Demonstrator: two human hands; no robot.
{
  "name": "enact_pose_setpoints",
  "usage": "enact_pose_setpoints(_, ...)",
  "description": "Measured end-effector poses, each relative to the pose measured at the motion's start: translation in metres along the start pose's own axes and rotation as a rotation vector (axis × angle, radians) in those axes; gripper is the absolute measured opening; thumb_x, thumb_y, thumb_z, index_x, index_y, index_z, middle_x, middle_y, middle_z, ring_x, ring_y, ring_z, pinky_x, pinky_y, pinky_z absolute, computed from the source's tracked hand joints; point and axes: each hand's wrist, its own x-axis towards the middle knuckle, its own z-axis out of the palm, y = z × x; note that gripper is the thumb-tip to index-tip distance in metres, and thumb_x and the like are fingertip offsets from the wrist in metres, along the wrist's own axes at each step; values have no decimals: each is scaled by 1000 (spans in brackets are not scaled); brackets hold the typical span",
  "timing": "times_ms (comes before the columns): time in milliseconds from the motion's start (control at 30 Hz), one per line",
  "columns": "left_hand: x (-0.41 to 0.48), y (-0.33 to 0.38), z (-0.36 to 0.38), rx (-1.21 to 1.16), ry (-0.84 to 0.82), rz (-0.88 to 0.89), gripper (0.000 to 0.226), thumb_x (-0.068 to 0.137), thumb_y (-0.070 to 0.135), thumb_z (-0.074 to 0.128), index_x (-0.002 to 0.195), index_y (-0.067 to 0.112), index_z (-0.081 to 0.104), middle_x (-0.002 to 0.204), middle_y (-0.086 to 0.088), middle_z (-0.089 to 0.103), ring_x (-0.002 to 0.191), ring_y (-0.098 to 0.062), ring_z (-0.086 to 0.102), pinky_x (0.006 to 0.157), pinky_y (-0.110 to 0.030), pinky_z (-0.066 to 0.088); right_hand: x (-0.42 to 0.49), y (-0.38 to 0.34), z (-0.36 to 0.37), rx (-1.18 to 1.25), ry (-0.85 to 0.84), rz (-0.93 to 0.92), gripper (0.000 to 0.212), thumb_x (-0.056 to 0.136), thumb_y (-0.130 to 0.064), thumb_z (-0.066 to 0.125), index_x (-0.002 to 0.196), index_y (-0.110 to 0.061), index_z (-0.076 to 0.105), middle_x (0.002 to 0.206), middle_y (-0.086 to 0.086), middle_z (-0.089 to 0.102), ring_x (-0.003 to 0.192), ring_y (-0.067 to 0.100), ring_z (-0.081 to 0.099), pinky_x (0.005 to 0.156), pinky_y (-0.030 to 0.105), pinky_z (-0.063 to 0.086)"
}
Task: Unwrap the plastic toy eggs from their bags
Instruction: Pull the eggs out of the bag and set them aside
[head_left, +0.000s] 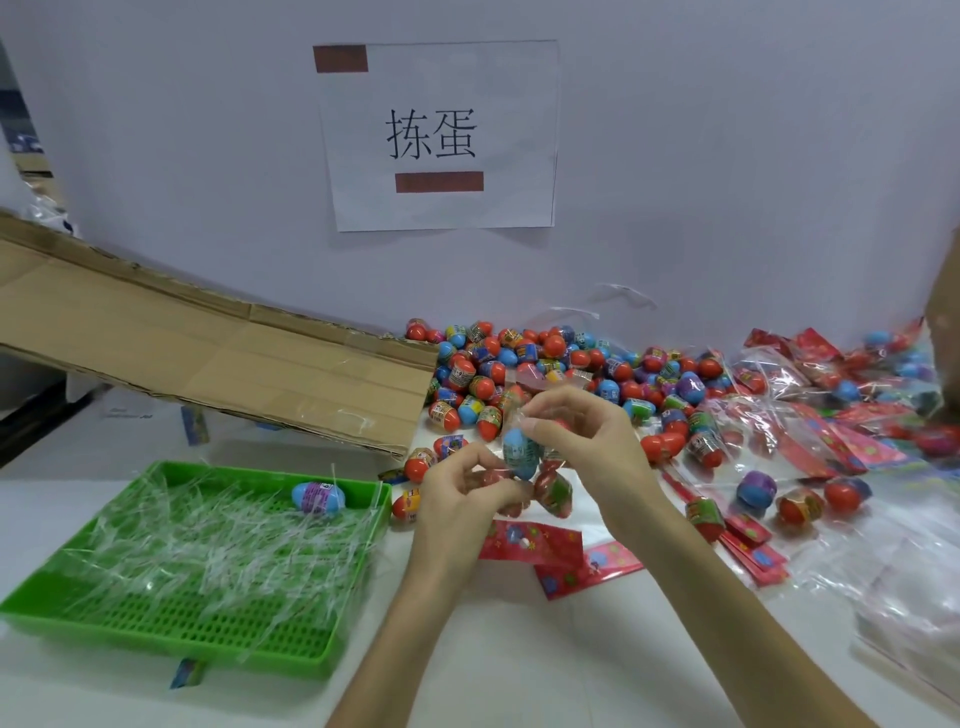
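Left grip (457, 501) clutching egg bag (555, 493) low | right grip (587, 431) pinching it over blue egg (519, 457) | peeling plastic back gently looks safest

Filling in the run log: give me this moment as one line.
step: unwrapping | left hand: holds clear bag low | right hand: pinches bag top | in bag: blue egg | green tray: one loose egg

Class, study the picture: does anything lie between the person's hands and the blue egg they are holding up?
Yes: the clear bag seems to wrap the blue egg. The right hand pinches its film above the egg; the left hand grips the bag lower down. Nothing else visible intervenes.
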Motion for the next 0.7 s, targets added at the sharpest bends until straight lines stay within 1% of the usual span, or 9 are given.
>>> enact_pose_setpoints(67,-1,0,3,81,-24,48,11,87,16,79,93,15,71,81,-9,75,77,-24,72,70,-27,57,1,-1,-2,18,55,-18,8,87,-7,77,86,-14,75,85,-5,74,76,5,68,65,17,54)
enact_pose_setpoints(133,-3,2,6,100,-75,62,26,89,31,78,111,22,69,89,-2,77,81,-16,74,77,-26,58,3,-1,-6,36,101,-4,5,88,-9,77,87,-13,76,85,-2,74,78,8,69,65,18,55)
enact_pose_setpoints(167,-4,3,8,88,-85,74,32,87,36,77,115,23,68,91,0,77,81,-15,74,79,-28,59,4,-1,-8,37,110,3,4,89,-9,76,88,-13,76,86,1,74,79,11,70,65,19,55)
enact_pose_setpoints(300,-6,6,8,7,-31,135,26,87,29,70,112,20,70,89,-6,77,80,-25,74,78,-36,63,3,-1,-8,33,108,-14,9,89,-12,77,92,-21,75,88,0,75,83,15,72,66,20,57)
enact_pose_setpoints(367,-6,5,7,-30,0,125,21,86,19,67,107,22,71,88,-7,77,77,-27,73,73,-34,63,2,0,-6,32,80,-22,14,88,-14,78,97,-24,74,88,-1,76,83,14,72,66,22,58)
enact_pose_setpoints(467,-3,4,6,-87,59,65,22,93,1,66,106,19,69,87,-9,78,69,-21,71,65,-28,61,2,1,-3,28,16,2,20,88,-21,79,104,-29,70,90,-4,76,84,10,72,68,18,57)
enact_pose_setpoints(500,-3,4,5,-99,85,48,22,94,0,66,107,18,69,87,-8,78,69,-19,71,63,-26,60,3,2,-2,33,-1,12,20,89,-23,78,105,-30,69,93,-7,76,88,10,72,69,18,57)
enact_pose_setpoints(567,-1,3,4,-115,121,18,19,95,7,69,109,19,68,91,-3,79,76,-18,76,64,-25,59,3,2,0,70,-19,41,16,91,-25,75,105,-31,70,96,-10,75,93,11,72,71,19,57)
enact_pose_setpoints(700,0,3,4,-149,107,-46,33,87,20,78,117,23,64,102,-1,79,92,-23,77,77,-37,63,3,2,-2,94,22,62,11,91,-21,74,102,-24,73,98,-4,75,93,15,73,71,23,59)
